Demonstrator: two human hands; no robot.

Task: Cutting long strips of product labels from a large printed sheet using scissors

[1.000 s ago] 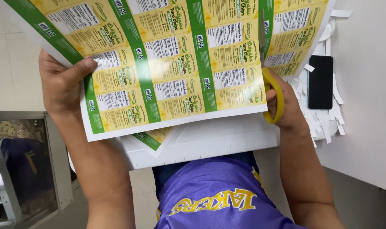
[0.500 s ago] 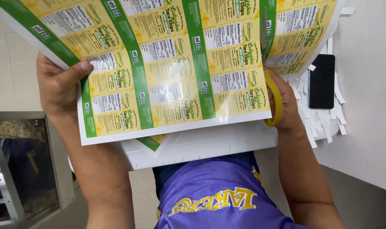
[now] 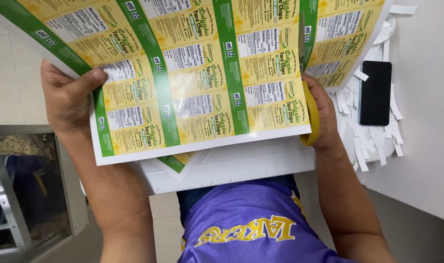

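Scissors (image 3: 307, 87) mid-sheet (image 3: 193, 78) — right hand (image 3: 324, 117), left hand (image 3: 68, 100) at edge

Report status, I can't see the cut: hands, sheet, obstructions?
Left hand grips glossy yellow-green printed label sheet. Right hand works yellow-handled scissors into it. Nothing blocking.

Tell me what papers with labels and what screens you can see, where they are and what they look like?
Label sheet: big glossy sheet held up by the left hand, rows of yellow labels between green stripes, white border.
Second sheet: green and yellow corner peeking out underneath, on the white table.
Phone: dark blank screen, flat black rectangle on the table, among white paper strips.
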